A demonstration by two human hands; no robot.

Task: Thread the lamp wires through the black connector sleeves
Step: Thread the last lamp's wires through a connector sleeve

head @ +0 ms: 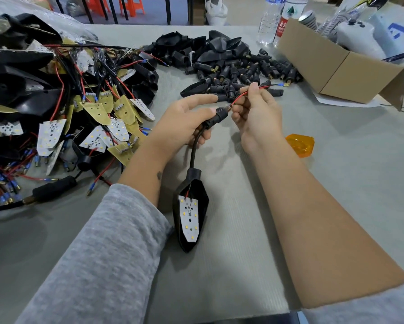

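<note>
Far left, upper to lower edge: heap of LED boards (51,134), white-faced and yellow-backed, tangled with red and black wires, blue-capped terminals and black housings.

Lower left: one sleeved connector (53,188) with a brass tip, lying apart from the heap on the grey table (336,183).

Left of centre: left hand (184,122), grey sleeve pushed up the forearm. Fingers and thumb curled around the black connector sleeve (217,116), held above the table.

Centre, below the hands: black lamp housing (191,218) with a white LED board seated inside, lying on the table between the two forearms. A black cable (194,150) rises from its neck into the sleeve.

Centre, just right of the sleeve: red and black lamp wires (254,88) emerge from the sleeve's brass end and run to the upper right, ending in a blue-capped terminal.

Right of centre: right hand (257,115), fingertips pinching the wires close to the sleeve's mouth. The two hands nearly meet at the sleeve.

Upper centre, behind the hands: pile of loose black sleeves (243,71) and empty black housings; the wire ends overlap its near edge.

Right of the right wrist: orange lens (300,145), flat on the table.

Upper right: open cardboard box (341,66); behind it two plastic bottles (280,19) and white packaging.
</note>
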